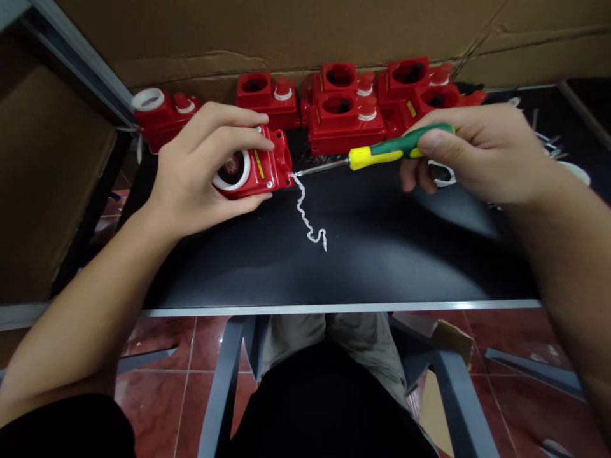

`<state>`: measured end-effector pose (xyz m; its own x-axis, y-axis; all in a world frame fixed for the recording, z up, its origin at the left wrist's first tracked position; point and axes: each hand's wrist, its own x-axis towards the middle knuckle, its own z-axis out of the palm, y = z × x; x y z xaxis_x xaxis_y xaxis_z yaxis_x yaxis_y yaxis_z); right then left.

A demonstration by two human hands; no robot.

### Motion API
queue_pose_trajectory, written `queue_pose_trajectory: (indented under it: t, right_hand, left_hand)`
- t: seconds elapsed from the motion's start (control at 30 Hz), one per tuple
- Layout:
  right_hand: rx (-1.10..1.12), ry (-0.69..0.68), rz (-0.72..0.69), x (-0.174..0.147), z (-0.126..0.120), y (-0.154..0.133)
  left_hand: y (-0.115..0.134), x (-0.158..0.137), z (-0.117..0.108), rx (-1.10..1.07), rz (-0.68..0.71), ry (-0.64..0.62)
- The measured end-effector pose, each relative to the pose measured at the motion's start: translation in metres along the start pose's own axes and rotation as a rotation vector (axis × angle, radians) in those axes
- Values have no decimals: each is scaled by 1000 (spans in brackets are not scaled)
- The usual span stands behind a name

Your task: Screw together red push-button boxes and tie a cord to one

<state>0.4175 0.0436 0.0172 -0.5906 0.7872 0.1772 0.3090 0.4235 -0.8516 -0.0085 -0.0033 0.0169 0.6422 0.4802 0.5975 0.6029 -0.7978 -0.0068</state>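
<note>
My left hand (191, 162) is wrapped round a red housing (281, 156) with a white ring round its dark opening and a yellow label. In my right hand (477, 149) is a screwdriver (382, 152) with a green and yellow handle, pointing left. Its tip meets the right edge of the housing, where a crinkled white strip (305, 213) starts and trails down onto the black table. A white ring (443, 173) shows under my right hand by the curled fingers; how it is held is unclear.
Several more red housings stand along the back, such as one with a white ring (162, 114) at the left and one (346, 127) in the middle. Cardboard (310, 32) walls the back. Small metal pieces (551, 146) lie at the right. A metal edge (344, 310) borders the table front.
</note>
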Motion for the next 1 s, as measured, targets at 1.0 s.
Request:
queue_pose_trajectory:
  t: [1.0]
  right_hand:
    - [11, 105, -35, -1, 2, 2]
  left_hand:
    - [-3, 0, 1, 19, 22, 45]
